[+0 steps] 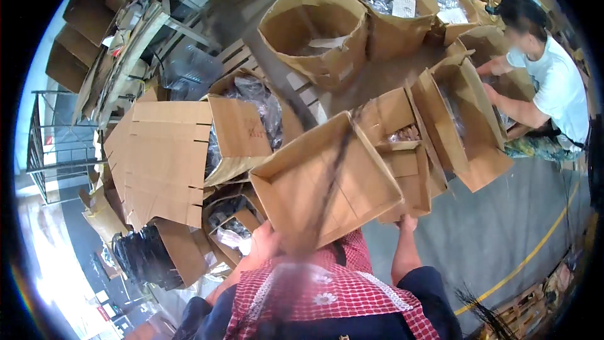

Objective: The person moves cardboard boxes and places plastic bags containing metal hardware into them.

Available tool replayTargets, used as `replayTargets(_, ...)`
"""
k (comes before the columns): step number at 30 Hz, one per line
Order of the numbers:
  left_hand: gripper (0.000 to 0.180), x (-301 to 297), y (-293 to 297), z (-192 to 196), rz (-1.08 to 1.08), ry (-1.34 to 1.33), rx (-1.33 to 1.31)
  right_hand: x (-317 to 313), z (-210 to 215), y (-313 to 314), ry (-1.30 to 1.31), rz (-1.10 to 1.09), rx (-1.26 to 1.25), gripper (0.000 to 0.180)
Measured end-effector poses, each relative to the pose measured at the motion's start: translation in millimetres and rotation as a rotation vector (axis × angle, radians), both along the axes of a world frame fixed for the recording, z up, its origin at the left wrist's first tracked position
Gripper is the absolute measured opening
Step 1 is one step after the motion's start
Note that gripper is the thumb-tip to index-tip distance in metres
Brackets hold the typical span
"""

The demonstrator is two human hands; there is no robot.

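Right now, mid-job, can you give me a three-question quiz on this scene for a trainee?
1. Which of the wearer's own hands is at the left side of the shallow open cardboard box? A) left B) right C) neither
2. True or false: the co-worker at the right is wearing a black shirt.
3. Fill in: the curved line on the grey floor at the right is ____.

Key: 1. A, the left hand. 2. False; the shirt is pale. 3. Yellow.

White glare at lower left, blurry dark streak, edges bowed
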State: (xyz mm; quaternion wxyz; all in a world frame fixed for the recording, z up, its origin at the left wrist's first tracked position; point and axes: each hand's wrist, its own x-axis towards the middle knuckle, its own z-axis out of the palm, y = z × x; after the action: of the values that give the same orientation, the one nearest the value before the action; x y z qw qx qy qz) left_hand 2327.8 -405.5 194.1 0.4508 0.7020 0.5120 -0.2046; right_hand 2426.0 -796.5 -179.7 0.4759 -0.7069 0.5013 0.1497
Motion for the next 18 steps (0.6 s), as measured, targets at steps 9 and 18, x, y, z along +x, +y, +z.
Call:
replayTargets(9, 0.047, 12, -4, 0, -0.275, -0.377, 0.085, -7, 32, -26, 0.169, 0.073, 0.552, 0.03)
replayTargets(18, 0.044, 82, -12, 13, -0.746, -0.353, 0.229, -86, 9, -105, 0.138, -0.051, 0.639, 0.042)
